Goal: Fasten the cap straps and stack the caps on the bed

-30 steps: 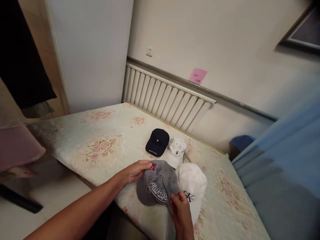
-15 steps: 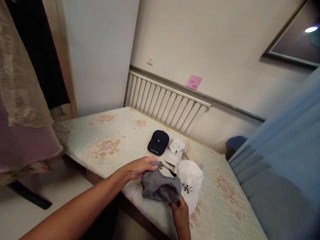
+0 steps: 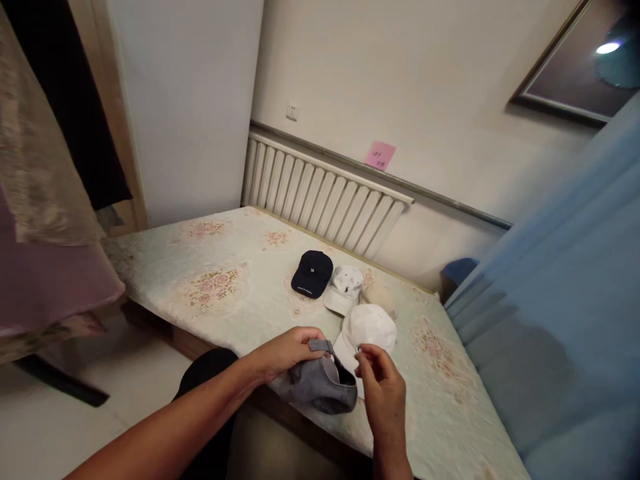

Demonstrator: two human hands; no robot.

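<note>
The grey cotton baseball cap [image 3: 320, 388] is pinched by its strap [image 3: 321, 345] in your left hand [image 3: 285, 350], your right hand [image 3: 385, 393] unclear in its hold, so a loose pinch could drop it.

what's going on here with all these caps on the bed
A person holds a grey cap at the near edge of the floral mattress. The left hand pinches its back strap; the right hand hovers beside it, fingers curled, grip unclear. Behind it lie a large white cap, a navy cap, a second white cap and a beige cap.
</note>
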